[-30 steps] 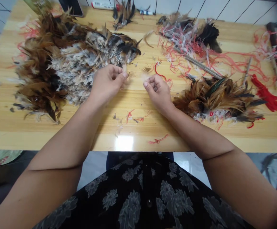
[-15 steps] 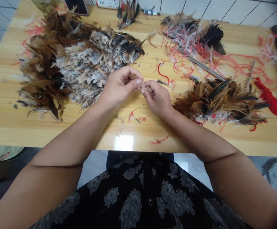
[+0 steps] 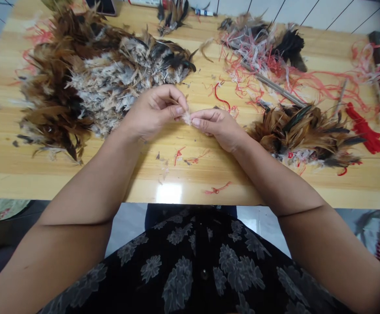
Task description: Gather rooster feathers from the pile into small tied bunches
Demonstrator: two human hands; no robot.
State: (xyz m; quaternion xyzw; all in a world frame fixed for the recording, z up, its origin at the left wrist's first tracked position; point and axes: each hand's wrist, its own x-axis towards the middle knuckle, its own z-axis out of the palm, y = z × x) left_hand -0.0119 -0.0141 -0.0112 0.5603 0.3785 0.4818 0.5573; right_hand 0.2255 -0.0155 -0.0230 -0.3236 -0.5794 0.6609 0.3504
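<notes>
My left hand (image 3: 159, 109) pinches a small feather (image 3: 186, 117) between thumb and forefinger; its brown part is mostly hidden in the palm and its pale, fluffy end sticks out. From the right, my right hand (image 3: 218, 124) has thumb and forefinger closed at that fluffy end. Both hands are above the table, near its middle. Left of them, partly behind my left hand, spreads a large pile of brown, black and greyish-white feathers (image 3: 101, 83). Beyond my right wrist lies a bundle of brown feathers (image 3: 301, 128) with white and red bits along its near edge.
Tangled pink and white strings (image 3: 255, 52) with dark feathers lie at the back right, beside a thin stick (image 3: 278, 89). Red cords (image 3: 368, 131) are at the right near a dark frame (image 3: 379, 61). String scraps (image 3: 218, 189) dot the front. A phone (image 3: 103, 6) is at the back.
My hands have drawn slightly apart, and the feather's fluffy end now shows between them. My right fingers have straightened more. The whole view has shifted a little.
</notes>
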